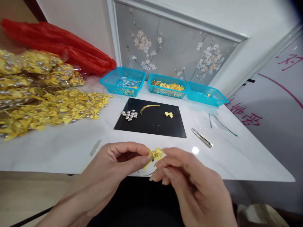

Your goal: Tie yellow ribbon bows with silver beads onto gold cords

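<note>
My left hand (pixel 118 164) and my right hand (pixel 187 183) meet at the table's near edge, both pinching a small yellow ribbon bow (pixel 155 154) with a thin loop hanging under it. Beyond them lies a black mat (pixel 151 124) on the white table. On the mat rest a cluster of silver beads (pixel 129 114), a curved gold cord (pixel 149 107) and another yellow bow (pixel 169 114).
A large heap of finished yellow bows (pixel 47 107) fills the left side, with a red plastic bag (pixel 59 44) behind it. Three blue baskets (pixel 123 82) (pixel 167 85) (pixel 205 94) stand along the wall. Metal tweezers (pixel 202 138) lie right of the mat.
</note>
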`<state>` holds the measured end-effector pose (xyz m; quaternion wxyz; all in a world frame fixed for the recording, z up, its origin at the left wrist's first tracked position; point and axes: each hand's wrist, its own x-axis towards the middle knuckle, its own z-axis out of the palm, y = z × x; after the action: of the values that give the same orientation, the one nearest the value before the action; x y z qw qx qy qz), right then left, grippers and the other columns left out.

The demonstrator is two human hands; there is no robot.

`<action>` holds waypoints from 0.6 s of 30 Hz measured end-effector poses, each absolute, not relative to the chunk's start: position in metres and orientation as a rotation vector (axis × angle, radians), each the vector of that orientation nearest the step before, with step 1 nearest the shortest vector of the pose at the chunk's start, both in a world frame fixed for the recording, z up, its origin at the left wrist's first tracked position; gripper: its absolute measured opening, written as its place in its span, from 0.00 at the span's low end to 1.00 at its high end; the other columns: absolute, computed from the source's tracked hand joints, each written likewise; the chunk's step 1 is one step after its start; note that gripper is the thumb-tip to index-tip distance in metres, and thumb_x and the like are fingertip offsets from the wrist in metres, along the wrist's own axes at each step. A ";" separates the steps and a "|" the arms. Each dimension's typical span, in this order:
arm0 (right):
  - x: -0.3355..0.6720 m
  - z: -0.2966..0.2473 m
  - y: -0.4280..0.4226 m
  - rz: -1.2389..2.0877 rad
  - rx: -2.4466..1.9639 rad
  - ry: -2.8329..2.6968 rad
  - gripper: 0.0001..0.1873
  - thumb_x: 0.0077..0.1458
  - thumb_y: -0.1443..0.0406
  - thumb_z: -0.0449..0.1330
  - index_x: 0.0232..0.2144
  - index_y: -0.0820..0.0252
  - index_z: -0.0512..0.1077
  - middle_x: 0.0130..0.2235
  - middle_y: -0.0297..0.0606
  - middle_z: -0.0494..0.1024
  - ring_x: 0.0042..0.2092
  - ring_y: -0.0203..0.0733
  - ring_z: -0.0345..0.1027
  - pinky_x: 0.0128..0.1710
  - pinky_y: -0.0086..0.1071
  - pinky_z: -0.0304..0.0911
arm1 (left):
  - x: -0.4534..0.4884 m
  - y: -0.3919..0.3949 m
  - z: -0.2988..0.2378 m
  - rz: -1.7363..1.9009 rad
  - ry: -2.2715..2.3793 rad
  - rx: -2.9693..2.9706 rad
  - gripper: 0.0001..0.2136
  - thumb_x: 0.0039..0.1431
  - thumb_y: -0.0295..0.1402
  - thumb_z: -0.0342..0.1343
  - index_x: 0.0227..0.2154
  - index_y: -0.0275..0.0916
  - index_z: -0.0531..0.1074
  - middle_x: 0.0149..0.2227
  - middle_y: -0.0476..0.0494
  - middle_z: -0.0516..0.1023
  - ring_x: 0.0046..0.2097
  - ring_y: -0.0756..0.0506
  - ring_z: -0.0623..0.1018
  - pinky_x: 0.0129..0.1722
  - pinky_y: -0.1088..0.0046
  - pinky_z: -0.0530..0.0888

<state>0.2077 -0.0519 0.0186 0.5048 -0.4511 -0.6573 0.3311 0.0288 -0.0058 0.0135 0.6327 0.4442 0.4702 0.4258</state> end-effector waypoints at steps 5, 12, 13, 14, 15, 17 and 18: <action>0.201 0.011 -0.051 0.743 -1.113 -1.658 0.12 0.65 0.73 0.52 0.36 0.53 0.72 0.35 0.33 0.77 0.33 0.34 0.72 0.35 0.27 0.70 | 0.024 -0.010 0.011 1.022 1.082 1.091 0.03 0.50 0.31 0.70 0.28 0.48 0.84 0.34 0.53 0.85 0.37 0.50 0.82 0.38 0.82 0.78; 0.209 0.003 -0.037 0.846 -1.148 -1.475 0.07 0.68 0.67 0.53 0.45 0.52 0.69 0.26 0.27 0.71 0.25 0.33 0.70 0.26 0.26 0.66 | 0.019 -0.013 0.006 1.113 1.174 1.301 0.07 0.51 0.28 0.67 0.29 0.51 0.83 0.36 0.55 0.84 0.38 0.49 0.82 0.38 0.81 0.78; 0.210 0.003 -0.034 0.904 -1.142 -1.441 0.09 0.68 0.66 0.52 0.48 0.52 0.68 0.25 0.26 0.70 0.24 0.33 0.69 0.26 0.26 0.65 | 0.019 -0.014 0.006 1.117 1.179 1.336 0.07 0.51 0.28 0.67 0.29 0.51 0.83 0.36 0.55 0.84 0.37 0.50 0.81 0.38 0.81 0.78; 0.211 0.004 -0.031 0.952 -1.138 -1.430 0.09 0.69 0.65 0.52 0.49 0.52 0.68 0.25 0.27 0.70 0.25 0.32 0.68 0.26 0.25 0.65 | 0.019 -0.014 0.006 1.118 1.177 1.370 0.07 0.52 0.28 0.67 0.28 0.51 0.83 0.35 0.55 0.84 0.37 0.50 0.81 0.37 0.82 0.78; 0.212 0.005 -0.028 0.991 -1.137 -1.444 0.09 0.69 0.64 0.52 0.48 0.54 0.69 0.26 0.28 0.70 0.26 0.32 0.68 0.26 0.25 0.65 | 0.020 -0.014 0.007 1.115 1.170 1.402 0.07 0.52 0.28 0.66 0.28 0.51 0.83 0.35 0.55 0.83 0.36 0.50 0.81 0.36 0.82 0.78; 0.212 0.008 -0.024 1.075 -1.136 -1.490 0.08 0.68 0.62 0.53 0.42 0.57 0.72 0.27 0.31 0.71 0.28 0.32 0.67 0.27 0.24 0.64 | 0.022 -0.015 0.009 1.113 1.163 1.455 0.08 0.53 0.28 0.65 0.29 0.51 0.83 0.34 0.56 0.83 0.35 0.50 0.81 0.34 0.82 0.78; 0.212 0.009 -0.022 1.121 -1.129 -1.503 0.09 0.67 0.61 0.55 0.40 0.58 0.73 0.28 0.32 0.72 0.28 0.32 0.67 0.27 0.24 0.64 | 0.023 -0.015 0.010 1.118 1.172 1.475 0.08 0.53 0.28 0.64 0.29 0.52 0.82 0.34 0.56 0.83 0.34 0.50 0.81 0.33 0.82 0.78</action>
<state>0.2120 -0.0221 0.0094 0.4587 -0.4584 -0.6102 0.4551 0.0233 -0.0147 0.0103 0.4578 0.5987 0.4757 0.4535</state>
